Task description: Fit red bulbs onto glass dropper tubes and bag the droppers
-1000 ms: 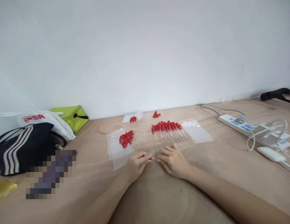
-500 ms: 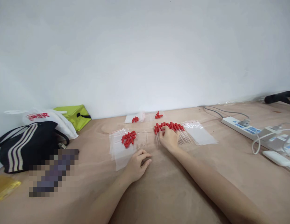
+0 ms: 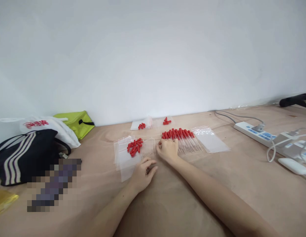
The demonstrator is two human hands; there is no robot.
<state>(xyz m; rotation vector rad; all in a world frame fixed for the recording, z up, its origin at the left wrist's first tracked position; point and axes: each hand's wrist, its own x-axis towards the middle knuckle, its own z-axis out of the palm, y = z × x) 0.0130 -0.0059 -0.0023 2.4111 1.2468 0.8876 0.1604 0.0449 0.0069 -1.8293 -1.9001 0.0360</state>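
Midway along the wooden surface, I have my right hand curled down between the bare thin tubes and a row of red-bulbed tubes; from this view I cannot tell whether its fingers pinch a tube. My left hand is nearer me, thumb and fingers parted, with nothing visible between them.

I judge the work to be part-way through. The row to the right has its bulbs fitted, while a pile of loose red bulbs lies on plastic bags to the left, just beside the bare tubes. Farther back, near the wall, I see two smaller clusters of bulbs, left and right, unfitted too.

A clear bag borders the row's right end. Well off to the right are a power strip and cords; far left, a black striped bag and a lime-green bag. None of these crowd my hands; only my right hand hides some tubes.
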